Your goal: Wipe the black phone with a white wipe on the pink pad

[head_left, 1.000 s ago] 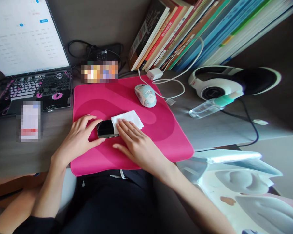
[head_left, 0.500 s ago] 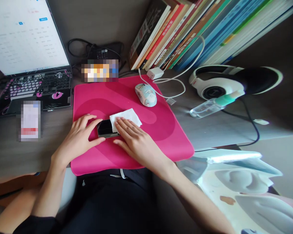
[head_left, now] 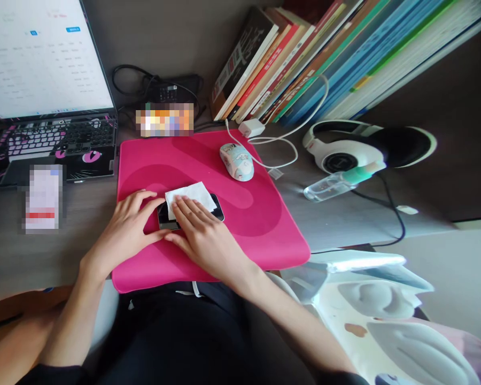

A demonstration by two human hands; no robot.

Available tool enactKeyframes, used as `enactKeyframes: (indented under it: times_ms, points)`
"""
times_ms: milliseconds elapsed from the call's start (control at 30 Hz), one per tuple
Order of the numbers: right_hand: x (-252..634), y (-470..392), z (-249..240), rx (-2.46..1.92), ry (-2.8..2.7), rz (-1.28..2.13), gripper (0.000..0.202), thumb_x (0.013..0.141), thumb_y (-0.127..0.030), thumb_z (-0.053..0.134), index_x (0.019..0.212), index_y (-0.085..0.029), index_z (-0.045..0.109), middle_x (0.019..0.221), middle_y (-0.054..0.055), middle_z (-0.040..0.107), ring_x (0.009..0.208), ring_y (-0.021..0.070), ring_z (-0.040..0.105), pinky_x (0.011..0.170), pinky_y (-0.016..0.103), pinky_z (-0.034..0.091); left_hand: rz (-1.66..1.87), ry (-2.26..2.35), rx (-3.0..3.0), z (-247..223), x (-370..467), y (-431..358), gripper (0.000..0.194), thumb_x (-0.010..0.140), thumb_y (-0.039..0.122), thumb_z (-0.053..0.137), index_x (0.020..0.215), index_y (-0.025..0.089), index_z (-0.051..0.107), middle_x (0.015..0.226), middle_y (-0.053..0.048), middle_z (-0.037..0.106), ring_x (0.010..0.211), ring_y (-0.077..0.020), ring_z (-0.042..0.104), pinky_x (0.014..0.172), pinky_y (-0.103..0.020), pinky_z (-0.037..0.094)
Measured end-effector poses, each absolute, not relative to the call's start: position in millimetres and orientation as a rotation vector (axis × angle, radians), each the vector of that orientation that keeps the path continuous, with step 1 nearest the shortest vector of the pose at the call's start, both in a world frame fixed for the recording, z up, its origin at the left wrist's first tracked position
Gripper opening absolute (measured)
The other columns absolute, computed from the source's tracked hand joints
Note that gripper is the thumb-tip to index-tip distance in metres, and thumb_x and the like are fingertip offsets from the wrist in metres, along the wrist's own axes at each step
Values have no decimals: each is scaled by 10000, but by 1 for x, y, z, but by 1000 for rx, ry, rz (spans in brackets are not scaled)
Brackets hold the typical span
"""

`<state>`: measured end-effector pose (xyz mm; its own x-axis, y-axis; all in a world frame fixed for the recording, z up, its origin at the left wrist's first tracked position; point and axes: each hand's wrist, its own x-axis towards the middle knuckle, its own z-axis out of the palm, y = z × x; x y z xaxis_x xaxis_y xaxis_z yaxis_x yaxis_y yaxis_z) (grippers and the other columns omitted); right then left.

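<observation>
Tissue [head_left: 192, 190], white and folded, lies over the middle of a dark-screened phone [head_left: 219, 209], which rests flat on a pink mat [head_left: 260, 238] on the grey worktop [head_left: 84, 224]. The person's right hand [head_left: 204, 231] presses down on the tissue with its fingers straight and side by side, the thumb spread away toward the near edge of the phone. The left hand [head_left: 129, 224] curves around the phone's left end, forefinger at the far corner and thumb at the near edge, with those two fingers well apart; how firmly they touch it cannot be told. The two thumb tips come very close together, and the view does not settle whether they meet. On the far right part of the mat sits a patterned mouse [head_left: 237, 162], with a white charger [head_left: 251, 128] and its looping cable [head_left: 291, 143] just beside it, in front of a row of leaning books [head_left: 264, 69]. Farther right, a clear spray bottle [head_left: 331, 186] lies by white-and-black headphones [head_left: 347, 144]. A laptop [head_left: 64, 147] stands open to the left of the mat.
</observation>
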<state>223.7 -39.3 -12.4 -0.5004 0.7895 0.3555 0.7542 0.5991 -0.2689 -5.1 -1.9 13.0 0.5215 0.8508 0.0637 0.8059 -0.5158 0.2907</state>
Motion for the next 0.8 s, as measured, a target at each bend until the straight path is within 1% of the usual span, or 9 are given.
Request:
enactKeyframes:
  times_ms: [100, 167, 267, 400, 500, 567, 633, 733, 800]
  points:
    - [217, -57, -13, -1233, -2369, 54, 734, 1094, -526, 544, 1523, 70, 553, 1622, 304, 494, 1546, 407, 479, 1284, 554, 448, 297, 1411, 2534, 12, -4, -2, 659, 978, 427, 756, 1559, 304, 468, 1621, -100, 487, 1548, -331, 440, 1270, -540, 385]
    - [213, -67, -11, -1210, -2385, 46, 750, 1088, -541, 546, 1510, 79, 564, 1608, 312, 512, 1537, 419, 491, 1278, 559, 457, 306, 1404, 2528, 10, -4, -2, 642, 985, 394, 744, 1555, 304, 464, 1617, -98, 491, 1555, -325, 435, 1272, -542, 378]
    - [210, -64, -7, -1160, -2418, 99, 693, 1098, -502, 549, 1502, 60, 581, 1587, 285, 560, 1526, 386, 522, 1288, 524, 453, 327, 1400, 2511, 7, -5, -1, 632, 985, 384, 736, 1546, 300, 456, 1614, -106, 496, 1558, -333, 432, 1274, -558, 366]
    - [206, -41, -10, -1073, -2437, 201, 648, 1113, -470, 534, 1535, 21, 559, 1615, 229, 560, 1552, 316, 503, 1334, 466, 386, 318, 1394, 2509, 6, -7, -1, 658, 960, 347, 764, 1527, 281, 435, 1617, -122, 495, 1559, -334, 430, 1264, -549, 373]
    - [206, -35, -14, -1036, -2430, 221, 682, 1108, -491, 539, 1559, 21, 529, 1636, 229, 530, 1576, 319, 465, 1345, 490, 362, 310, 1404, 2516, 6, -7, -1, 707, 944, 316, 782, 1540, 268, 403, 1620, -123, 494, 1556, -318, 436, 1264, -525, 380]
    - [210, -39, -15, -1009, -2433, 225, 690, 1097, -499, 561, 1549, 23, 542, 1629, 238, 533, 1573, 338, 465, 1336, 512, 377, 314, 1410, 2525, 6, -7, -1, 688, 948, 311, 776, 1529, 270, 411, 1614, -117, 502, 1551, -314, 443, 1262, -518, 386]
    - [217, -45, -12, -974, -2438, 242, 648, 1091, -478, 588, 1534, -5, 575, 1609, 226, 561, 1555, 338, 493, 1317, 516, 413, 311, 1409, 2540, 7, -8, 0, 643, 958, 310, 761, 1509, 281, 432, 1613, -114, 504, 1554, -319, 443, 1257, -520, 391]
    - [232, -50, -7, -951, -2426, 265, 513, 1103, -398, 588, 1505, -82, 633, 1562, 171, 629, 1506, 299, 562, 1276, 488, 483, 288, 1404, 2555, 8, -7, 0, 608, 982, 340, 741, 1508, 287, 441, 1623, -120, 492, 1564, -328, 431, 1261, -536, 381]
    - [244, -52, -3, -978, -2406, 256, 435, 1113, -335, 572, 1486, -130, 663, 1531, 134, 664, 1473, 276, 600, 1247, 472, 522, 286, 1398, 2550, 10, -6, -1, 616, 993, 409, 739, 1516, 282, 438, 1626, -126, 487, 1566, -333, 428, 1264, -544, 379]
